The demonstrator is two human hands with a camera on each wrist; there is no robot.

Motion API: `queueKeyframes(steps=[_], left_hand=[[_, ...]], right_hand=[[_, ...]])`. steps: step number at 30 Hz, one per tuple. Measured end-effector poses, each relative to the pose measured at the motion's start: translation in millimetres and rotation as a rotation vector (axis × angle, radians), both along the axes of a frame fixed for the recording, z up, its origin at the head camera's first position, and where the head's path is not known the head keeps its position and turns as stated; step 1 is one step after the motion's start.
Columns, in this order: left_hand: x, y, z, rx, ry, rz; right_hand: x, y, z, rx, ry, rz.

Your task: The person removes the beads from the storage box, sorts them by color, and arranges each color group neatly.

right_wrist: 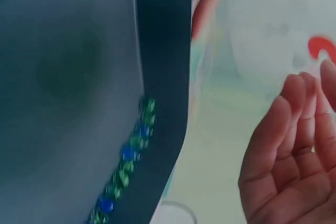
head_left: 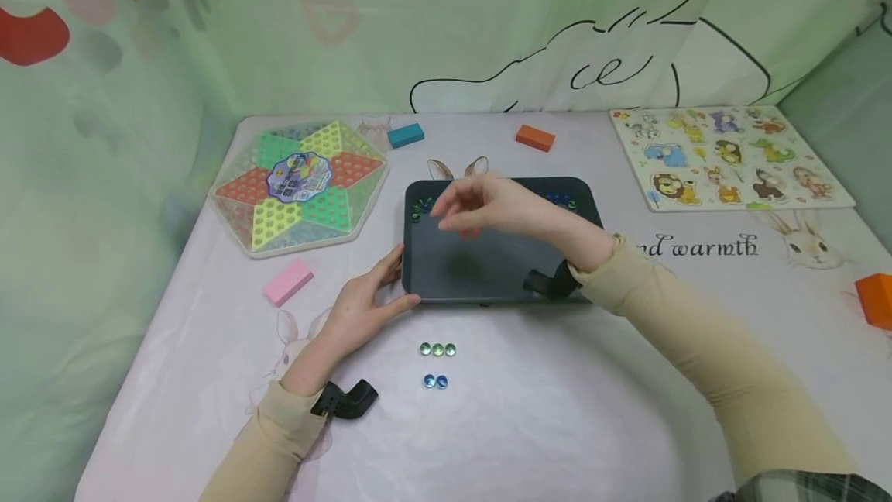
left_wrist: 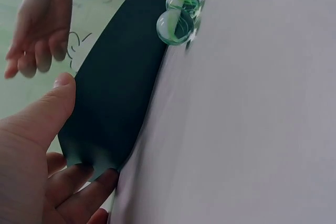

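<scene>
My left hand (head_left: 362,304) grips the near left corner of a dark tray (head_left: 446,273), thumb at the near edge and fingers along the left side. In the left wrist view its fingertips (left_wrist: 107,178) press against the tray's outer wall. My right hand (head_left: 491,206) hovers over the tray with loosely curled fingers; in the right wrist view, nothing shows in the hand (right_wrist: 294,156). Green and blue glass marbles (right_wrist: 123,177) line the tray's far edge, partly hidden by this hand. Three green marbles (head_left: 438,349) and two blue marbles (head_left: 435,382) lie in rows before the tray.
A hexagonal Chinese checkers box (head_left: 240,219) lies at the left, near a pink block (head_left: 289,283). A blue block (head_left: 406,135) and an orange block (head_left: 535,138) lie behind the tray. An animal puzzle board (head_left: 739,157) is back right; another orange block (head_left: 875,300) sits at the right edge.
</scene>
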State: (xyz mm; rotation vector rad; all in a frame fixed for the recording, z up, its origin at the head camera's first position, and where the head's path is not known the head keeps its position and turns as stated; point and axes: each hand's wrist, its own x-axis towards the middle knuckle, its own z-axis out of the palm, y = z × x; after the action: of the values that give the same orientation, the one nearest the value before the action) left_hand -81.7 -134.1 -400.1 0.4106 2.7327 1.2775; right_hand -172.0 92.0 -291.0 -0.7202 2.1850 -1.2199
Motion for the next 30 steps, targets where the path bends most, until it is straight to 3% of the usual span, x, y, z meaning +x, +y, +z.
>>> queueKeyframes(steps=[5,12,21,30], left_hand=[[0.2,-0.1,-0.2,0.004,-0.006,-0.009],[0.5,0.6,-0.3,0.000,-0.002,-0.002],[1.4,0.9,-0.1,0.006,0.007,0.000],[1.4,1.2,0.2,0.003,0.010,0.006]], right_hand=[[-30.7,-8.0,-9.0,0.007,0.009,-0.057],[-53.2,-23.5,-35.8,0.116,0.097,0.018],[-57.9,-36.1,-57.3,0.295,0.226,-0.020],[-53.6,-48.0,-66.7,0.420,0.349,-0.015]])
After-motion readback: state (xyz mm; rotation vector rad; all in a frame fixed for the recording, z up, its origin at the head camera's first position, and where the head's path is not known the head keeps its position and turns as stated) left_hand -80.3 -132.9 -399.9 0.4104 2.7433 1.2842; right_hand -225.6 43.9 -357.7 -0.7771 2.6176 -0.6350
